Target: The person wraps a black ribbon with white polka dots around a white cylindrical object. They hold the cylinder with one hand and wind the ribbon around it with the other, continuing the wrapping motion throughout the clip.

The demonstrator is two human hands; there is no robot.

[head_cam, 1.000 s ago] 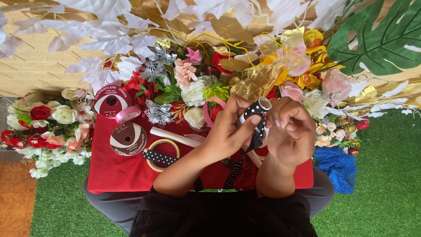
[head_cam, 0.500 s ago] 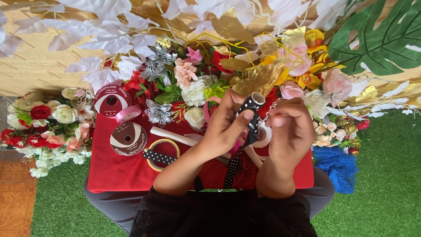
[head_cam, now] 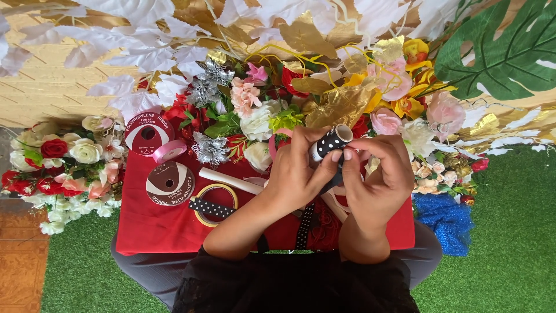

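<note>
Two ribbon spools (head_cam: 159, 159) on red cloth (head_cam: 150, 229); tape ring (head_cam: 215, 204); artificial flowers (head_cam: 63, 165); green turf (head_cam: 504, 232).

Both hands met above a red cloth (head_cam: 150, 232): the left hand (head_cam: 298, 174) and right hand (head_cam: 379, 174) together pinched a loop of black ribbon with white dots (head_cam: 330, 141), its tail hanging down between the wrists. Two ribbon spools (head_cam: 168, 182), a yellow tape ring (head_cam: 215, 204) and a white stick (head_cam: 229, 179) lay on the cloth, with artificial flowers (head_cam: 260, 116) behind

ribbon roll (head_cam: 330, 141) between both hands over cloth (head_cam: 150, 232) — spools (head_cam: 168, 182) left, flowers (head_cam: 255, 110) behind.
</note>
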